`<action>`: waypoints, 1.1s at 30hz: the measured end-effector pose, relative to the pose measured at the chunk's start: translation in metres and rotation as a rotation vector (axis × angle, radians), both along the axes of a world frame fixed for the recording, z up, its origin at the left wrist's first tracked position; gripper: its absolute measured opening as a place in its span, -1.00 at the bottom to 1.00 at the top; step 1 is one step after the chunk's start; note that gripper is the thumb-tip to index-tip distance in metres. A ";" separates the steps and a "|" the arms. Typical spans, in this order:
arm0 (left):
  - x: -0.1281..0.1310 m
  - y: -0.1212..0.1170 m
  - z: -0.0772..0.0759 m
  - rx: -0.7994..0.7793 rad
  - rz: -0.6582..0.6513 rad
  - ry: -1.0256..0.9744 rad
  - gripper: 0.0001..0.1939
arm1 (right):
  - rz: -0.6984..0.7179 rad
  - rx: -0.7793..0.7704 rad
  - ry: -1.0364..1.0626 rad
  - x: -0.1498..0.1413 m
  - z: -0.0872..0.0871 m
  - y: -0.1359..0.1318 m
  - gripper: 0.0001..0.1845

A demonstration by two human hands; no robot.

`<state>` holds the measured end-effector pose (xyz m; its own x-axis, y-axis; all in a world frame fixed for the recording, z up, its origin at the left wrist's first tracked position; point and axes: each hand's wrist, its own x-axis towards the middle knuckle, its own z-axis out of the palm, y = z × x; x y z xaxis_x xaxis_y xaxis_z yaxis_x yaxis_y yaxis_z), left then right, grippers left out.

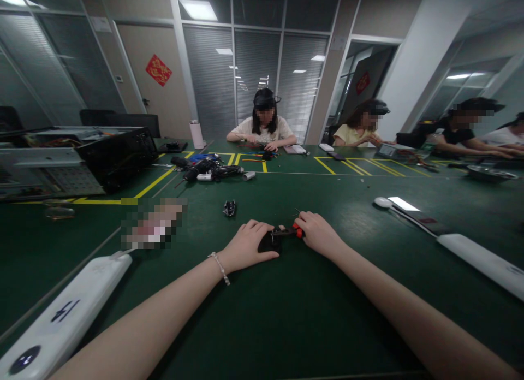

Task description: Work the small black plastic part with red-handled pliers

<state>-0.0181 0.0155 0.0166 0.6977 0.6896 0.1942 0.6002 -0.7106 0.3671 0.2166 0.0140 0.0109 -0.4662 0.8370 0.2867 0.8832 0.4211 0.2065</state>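
My left hand [244, 245] is closed around a small black part [268, 243] on the table, thumb in front and fingers behind. What exactly that part is, I cannot make out. Red-handled pliers [298, 230] are gripped in my right hand [320, 235], their jaws pointing left and meeting the black part. A thin wire-like piece sticks up by my right fingers. Beyond my left hand lies a small black piece with a ridged, shiny top [230, 208].
The green table [278, 325] has yellow tape lines. At left sit an open computer case [118, 161] and a long white device [69, 314]; another white device [483, 260] lies right. Tools and cables [210, 167] are heaped mid-left. A person [264, 118] works opposite, others farther right.
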 end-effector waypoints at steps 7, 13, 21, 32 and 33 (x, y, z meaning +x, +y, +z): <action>0.000 0.000 -0.001 0.026 -0.003 -0.018 -0.42 | -0.014 -0.005 -0.031 -0.002 0.002 -0.001 -0.72; 0.000 0.000 0.000 0.010 -0.002 -0.013 -0.42 | 0.018 0.003 -0.009 0.001 0.001 0.000 -0.69; 0.000 0.000 0.000 -0.011 0.001 -0.009 -0.41 | 0.041 0.005 0.020 0.002 0.001 0.001 -0.70; 0.000 0.000 0.000 0.007 -0.005 -0.017 -0.43 | 0.048 0.011 0.015 0.002 0.001 0.000 -0.71; 0.000 0.000 0.000 0.015 -0.007 -0.019 -0.43 | 0.047 0.011 0.010 0.002 0.001 0.000 -0.72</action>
<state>-0.0176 0.0156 0.0162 0.6982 0.6819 0.2181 0.5884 -0.7201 0.3678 0.2184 0.0143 0.0120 -0.5019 0.8110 0.3005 0.8645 0.4599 0.2028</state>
